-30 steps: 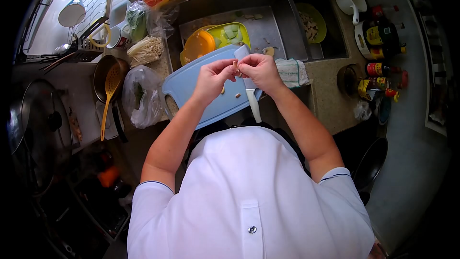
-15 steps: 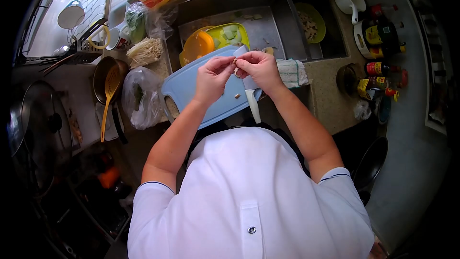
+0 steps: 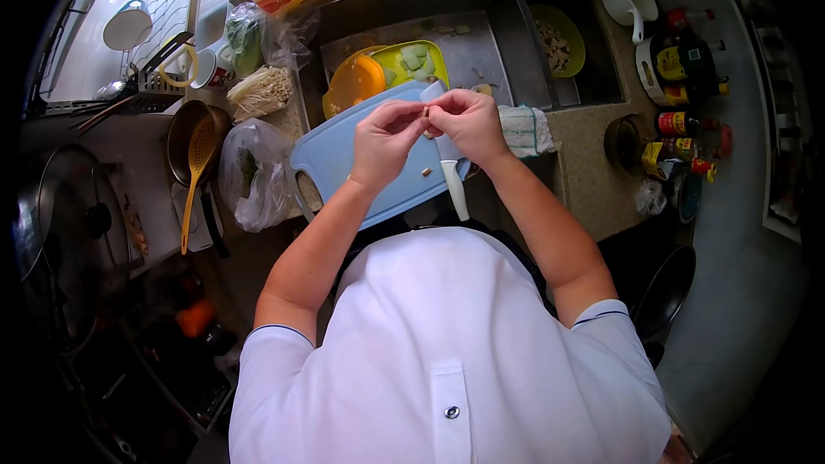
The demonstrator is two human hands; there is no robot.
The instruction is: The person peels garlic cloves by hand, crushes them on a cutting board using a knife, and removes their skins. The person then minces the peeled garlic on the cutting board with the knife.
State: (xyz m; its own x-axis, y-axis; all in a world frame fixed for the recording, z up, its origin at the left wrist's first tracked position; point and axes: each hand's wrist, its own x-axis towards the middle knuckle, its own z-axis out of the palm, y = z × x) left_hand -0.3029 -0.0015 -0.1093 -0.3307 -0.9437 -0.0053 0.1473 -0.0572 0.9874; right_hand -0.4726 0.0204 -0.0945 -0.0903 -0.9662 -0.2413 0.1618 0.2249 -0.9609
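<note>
My left hand [image 3: 384, 139] and my right hand [image 3: 469, 126] meet over a blue cutting board [image 3: 344, 159], fingertips pinched together around a small pale-brown piece [image 3: 426, 111]. What kind of food it is cannot be made out. A knife with a white handle [image 3: 455, 189] lies on the board below my right hand, its handle past the near edge. Another small brown piece [image 3: 426, 172] rests on the board to the left of the handle. Beyond the board, an orange bowl [image 3: 357, 77] and a green tray [image 3: 437, 58] with pale green pieces sit in the sink.
A folded cloth [image 3: 526, 131] lies right of the board. Enoki mushrooms [image 3: 260, 92], a plastic bag [image 3: 255, 174] and a pan [image 3: 179, 143] with a yellow strainer stand left. A green bowl [image 3: 573, 43] sits in the right basin; bottles [image 3: 676, 124] line the right side.
My fingertips have shifted slightly around the small piece, and my left fingers look more extended. The board and knife look almost unmoved.
</note>
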